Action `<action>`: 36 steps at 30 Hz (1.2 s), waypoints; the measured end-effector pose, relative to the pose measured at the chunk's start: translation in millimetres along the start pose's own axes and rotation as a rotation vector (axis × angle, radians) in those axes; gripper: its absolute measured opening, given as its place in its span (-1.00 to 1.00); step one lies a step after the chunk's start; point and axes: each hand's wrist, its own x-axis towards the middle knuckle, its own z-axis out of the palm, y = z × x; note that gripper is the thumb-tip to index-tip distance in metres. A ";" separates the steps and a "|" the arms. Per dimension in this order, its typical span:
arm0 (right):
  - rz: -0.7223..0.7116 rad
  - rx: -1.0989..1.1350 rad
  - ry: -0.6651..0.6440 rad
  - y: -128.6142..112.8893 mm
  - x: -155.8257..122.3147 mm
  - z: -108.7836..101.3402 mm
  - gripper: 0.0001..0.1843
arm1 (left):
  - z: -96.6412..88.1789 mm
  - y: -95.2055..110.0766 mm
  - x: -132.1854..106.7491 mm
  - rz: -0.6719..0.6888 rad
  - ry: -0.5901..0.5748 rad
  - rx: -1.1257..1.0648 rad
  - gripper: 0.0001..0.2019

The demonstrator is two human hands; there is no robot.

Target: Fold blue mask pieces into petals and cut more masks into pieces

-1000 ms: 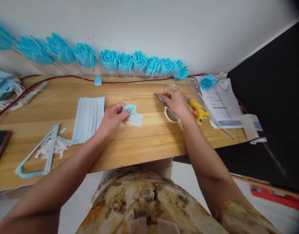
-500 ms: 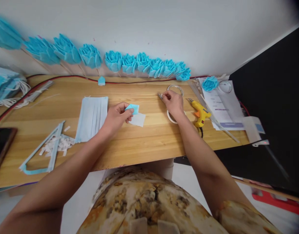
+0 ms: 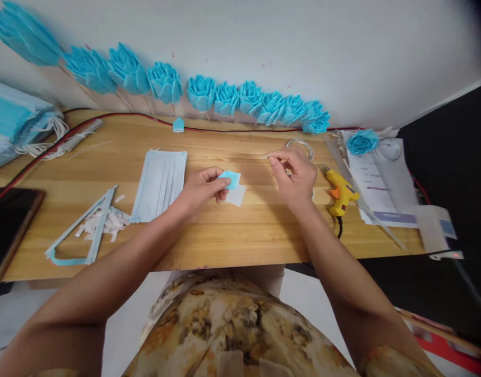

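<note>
My left hand (image 3: pixel 204 191) pinches a small folded piece of blue mask fabric (image 3: pixel 233 179) between thumb and fingers. Just below it shows a pale white square (image 3: pixel 236 196); whether the hand also holds this I cannot tell. My right hand (image 3: pixel 295 175) is closed, and a thin white strip (image 3: pixel 265 156), perhaps tape, sticks out from its fingertips. Behind that hand lies a roll of tape (image 3: pixel 303 145), partly covered; a second ring below is almost hidden. A pleated face mask (image 3: pixel 159 186) lies flat left of my left hand.
Blue fabric flowers (image 3: pixel 226 98) on sticks lean along the wall. A yellow glue gun (image 3: pixel 340 192) and papers (image 3: pixel 376 178) lie at right. At left are white scraps (image 3: pixel 107 222), cut mask edging (image 3: pixel 69 262), bagged masks (image 3: pixel 16 120) and a dark phone (image 3: pixel 14 225).
My right hand has come away from the tape rolls, its fingers now pointing left with the white strip. My left hand keeps hold of the blue fabric. The view has shifted slightly.
</note>
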 end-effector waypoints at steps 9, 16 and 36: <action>-0.469 0.005 -0.034 -33.4 -4.8 13.5 -0.79 | 7.2 13.7 -4.2 -0.087 0.028 0.026 -0.86; -0.499 -0.090 -0.073 -31.2 -13.5 19.0 -0.75 | 7.0 13.6 -3.8 -0.089 0.023 0.052 -0.86; -0.486 -0.119 -0.115 -27.3 -17.4 21.4 -0.73 | 6.4 14.3 -4.6 -0.079 0.007 0.057 -0.85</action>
